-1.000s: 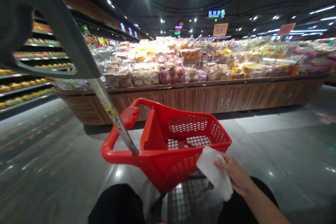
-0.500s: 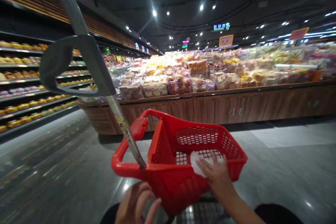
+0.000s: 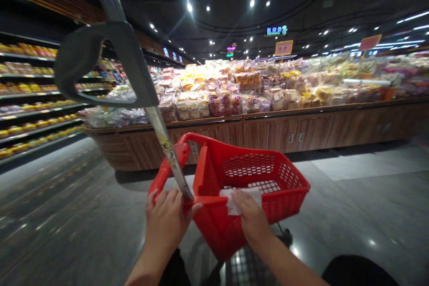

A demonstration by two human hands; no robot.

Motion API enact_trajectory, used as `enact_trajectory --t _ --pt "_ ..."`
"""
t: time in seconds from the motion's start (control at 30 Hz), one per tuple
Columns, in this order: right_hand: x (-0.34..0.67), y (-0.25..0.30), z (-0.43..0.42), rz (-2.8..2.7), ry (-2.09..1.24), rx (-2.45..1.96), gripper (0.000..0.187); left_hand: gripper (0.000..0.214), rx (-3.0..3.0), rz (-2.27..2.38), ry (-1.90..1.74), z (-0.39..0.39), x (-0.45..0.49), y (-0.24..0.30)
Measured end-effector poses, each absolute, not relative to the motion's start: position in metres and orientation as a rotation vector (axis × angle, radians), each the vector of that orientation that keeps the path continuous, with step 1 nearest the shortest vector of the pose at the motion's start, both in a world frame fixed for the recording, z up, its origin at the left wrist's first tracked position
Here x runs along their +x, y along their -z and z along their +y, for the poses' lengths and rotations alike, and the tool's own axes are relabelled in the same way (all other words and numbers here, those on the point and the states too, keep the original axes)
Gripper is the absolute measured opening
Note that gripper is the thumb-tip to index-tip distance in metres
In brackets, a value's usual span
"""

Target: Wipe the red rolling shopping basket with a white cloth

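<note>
Gripping cart [image 3: 211, 219] and white cloth [image 3: 256, 195], left and right hands [image 3: 167, 214] [image 3: 250, 216] face a "9.9" sign [image 3: 283, 48].

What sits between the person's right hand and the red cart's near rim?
In the head view, a thin white cloth or tissue lies between the right hand and the near rim.

The shopping cart [image 3: 219, 225] is bright red plastic and stands upright on the grey floor [image 3: 348, 214], its basket [image 3: 246, 154] pierced with openings along the walls and a grid across the bottom. Its looped handle [image 3: 165, 170] is at the left end. The white tissue [image 3: 230, 205], thin and creased, drapes over the near rim [image 3: 211, 199], hanging down the basket's outer side.
</note>
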State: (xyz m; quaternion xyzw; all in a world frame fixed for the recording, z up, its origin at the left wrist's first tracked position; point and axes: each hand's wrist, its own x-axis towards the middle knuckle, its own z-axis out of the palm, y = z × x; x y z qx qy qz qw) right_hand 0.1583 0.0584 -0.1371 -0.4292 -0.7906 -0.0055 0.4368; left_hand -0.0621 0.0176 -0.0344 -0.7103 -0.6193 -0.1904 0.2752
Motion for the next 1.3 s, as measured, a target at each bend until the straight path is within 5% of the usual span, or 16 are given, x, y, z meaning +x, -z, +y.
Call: enact_trajectory --t 0.2,0.43,0.67,1.03,1.3 --pt "0.116 0.113 0.068 -2.028 0.013 -0.885 0.07 0.038 -1.911 -1.616 0.595 0.038 -0.066 0.041" --pt "0.156 0.142 0.089 -1.895 0.059 -1.191 0.065 0.035 -1.923 -1.591 0.658 0.047 -0.075 0.042" --pt "0.086 0.11 0.07 -2.058 0.092 -0.861 0.06 0.033 -1.913 -1.592 0.627 0.056 -0.085 0.039" --pt "0.212 0.091 0.085 -1.655 0.135 -1.187 0.056 0.029 -1.975 -1.605 0.627 0.063 -0.095 0.035" --pt "0.126 0.115 0.079 -1.948 0.047 -1.121 0.041 0.034 -1.968 -1.599 0.654 0.061 -0.093 0.038"
